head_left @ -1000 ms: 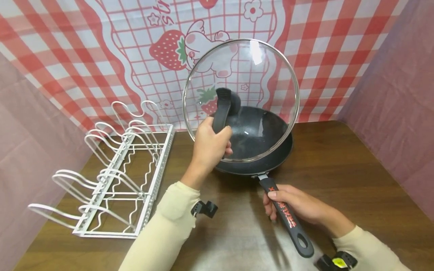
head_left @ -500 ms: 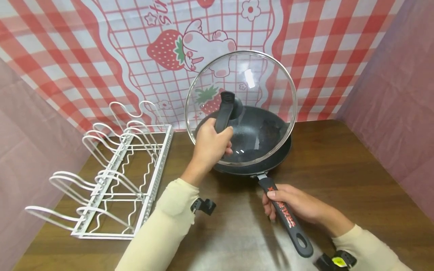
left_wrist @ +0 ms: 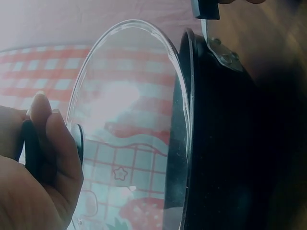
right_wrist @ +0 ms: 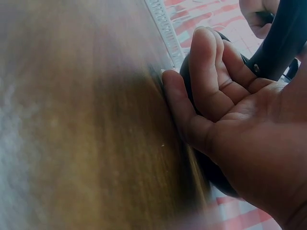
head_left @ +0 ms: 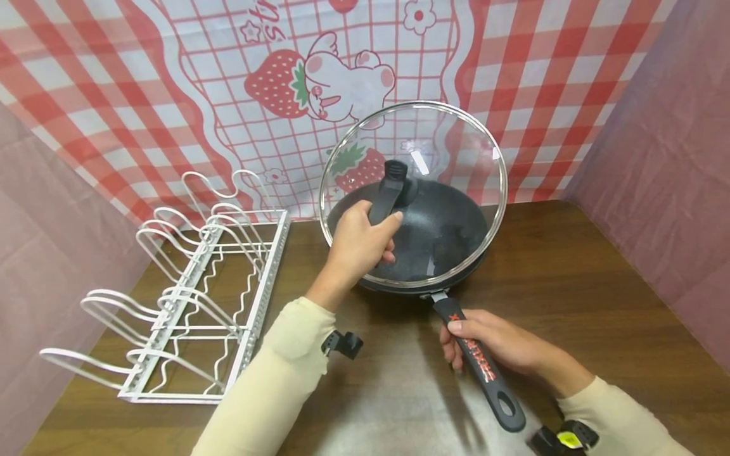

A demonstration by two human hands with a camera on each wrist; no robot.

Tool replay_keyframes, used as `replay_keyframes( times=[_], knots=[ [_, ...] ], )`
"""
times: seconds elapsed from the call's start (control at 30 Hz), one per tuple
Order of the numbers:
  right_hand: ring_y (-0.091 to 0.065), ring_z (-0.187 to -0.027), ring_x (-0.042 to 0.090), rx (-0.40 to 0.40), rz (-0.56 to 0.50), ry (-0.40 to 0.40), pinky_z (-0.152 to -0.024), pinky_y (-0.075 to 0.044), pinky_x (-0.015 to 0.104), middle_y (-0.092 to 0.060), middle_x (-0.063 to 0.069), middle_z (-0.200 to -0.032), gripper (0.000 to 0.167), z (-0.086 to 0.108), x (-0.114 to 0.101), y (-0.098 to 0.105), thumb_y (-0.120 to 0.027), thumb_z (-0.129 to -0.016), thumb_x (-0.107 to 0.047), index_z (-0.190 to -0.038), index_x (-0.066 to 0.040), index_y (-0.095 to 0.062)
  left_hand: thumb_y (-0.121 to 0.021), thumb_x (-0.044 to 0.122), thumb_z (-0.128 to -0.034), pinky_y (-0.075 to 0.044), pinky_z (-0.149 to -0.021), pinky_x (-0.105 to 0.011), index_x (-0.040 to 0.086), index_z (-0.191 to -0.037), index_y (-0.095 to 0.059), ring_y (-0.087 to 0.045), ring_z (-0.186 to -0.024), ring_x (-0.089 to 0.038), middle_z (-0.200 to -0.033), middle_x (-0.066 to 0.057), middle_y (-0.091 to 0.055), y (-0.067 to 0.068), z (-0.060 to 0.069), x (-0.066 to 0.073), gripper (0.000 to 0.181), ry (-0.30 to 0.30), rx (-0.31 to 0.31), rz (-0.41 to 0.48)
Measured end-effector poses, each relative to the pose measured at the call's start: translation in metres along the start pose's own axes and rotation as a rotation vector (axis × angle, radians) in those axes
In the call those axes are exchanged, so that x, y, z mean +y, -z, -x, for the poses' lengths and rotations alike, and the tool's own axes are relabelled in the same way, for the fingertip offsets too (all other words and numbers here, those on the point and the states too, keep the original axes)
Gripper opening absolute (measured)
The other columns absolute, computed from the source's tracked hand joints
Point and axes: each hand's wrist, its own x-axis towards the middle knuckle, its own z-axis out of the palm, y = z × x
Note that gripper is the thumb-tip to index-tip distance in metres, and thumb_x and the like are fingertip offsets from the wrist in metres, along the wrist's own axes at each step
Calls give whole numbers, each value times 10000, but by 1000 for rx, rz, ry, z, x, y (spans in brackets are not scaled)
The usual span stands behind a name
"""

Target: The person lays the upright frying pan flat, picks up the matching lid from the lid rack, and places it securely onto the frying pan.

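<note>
A round glass lid [head_left: 456,145] with a steel rim is tilted up over a black frying pan [head_left: 456,212]. My left hand [head_left: 359,244] grips the lid's black handle [head_left: 393,180]; in the left wrist view the fingers [left_wrist: 64,148] curl round it. Near the pan handle, the lid's lower rim lies close to the pan's front edge; whether they touch I cannot tell. My right hand [head_left: 502,339] holds the long black pan handle [head_left: 485,373], which has red lettering, with the thumb on top. The right wrist view shows the fingers [right_wrist: 204,67] beneath that handle.
A white wire rack [head_left: 251,342] with several upright loops stands on the brown wooden table [head_left: 570,278] at the left. Behind hangs a red-and-white checked cloth [head_left: 530,126] with strawberry prints. Pink cloth walls [head_left: 656,158] close off both sides.
My left hand has lowered the glass lid and shifted it slightly right, so it covers more of the frying pan. My right hand stays on the pan handle.
</note>
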Motion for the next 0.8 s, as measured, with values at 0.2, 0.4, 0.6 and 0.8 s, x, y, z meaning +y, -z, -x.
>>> replay_keyframes(
  times=[0.2,0.4,0.6,0.8],
  knots=[
    [-683,-789,211,0,10,2,-712,-598,378,-650,192,-928,333,0,0,-1,-348,-1057,-102,-1068,189,-508,-700,277,-928,-581,-483,-361,46,-1001,-552,-635,-447,-197,-636,-123,-636,-1,-1,-3,285,7,-5,14],
    [-681,-790,209,1,7,-4,-712,-597,375,-648,191,-930,334,0,1,-1,-347,-1054,-105,-1063,189,-506,-702,279,-925,-582,-492,-350,51,-1002,-558,-634,-451,-191,-638,-114,-630,-3,-3,-4,281,30,-5,16],
    [-683,-790,213,-3,2,9,-708,-599,384,-651,191,-932,330,0,1,0,-341,-1057,-95,-1066,193,-502,-690,280,-933,-579,-490,-339,67,-1017,-564,-634,-449,-183,-630,-107,-633,-3,-4,-4,262,15,-17,-6],
    [-684,-791,217,-1,10,7,-709,-599,392,-652,189,-930,331,0,0,0,-341,-1059,-96,-1067,188,-510,-685,274,-938,-588,-509,-340,-3,-1179,-550,-632,-452,-168,-639,-103,-638,-4,-5,-4,390,38,-32,12]
  ],
)
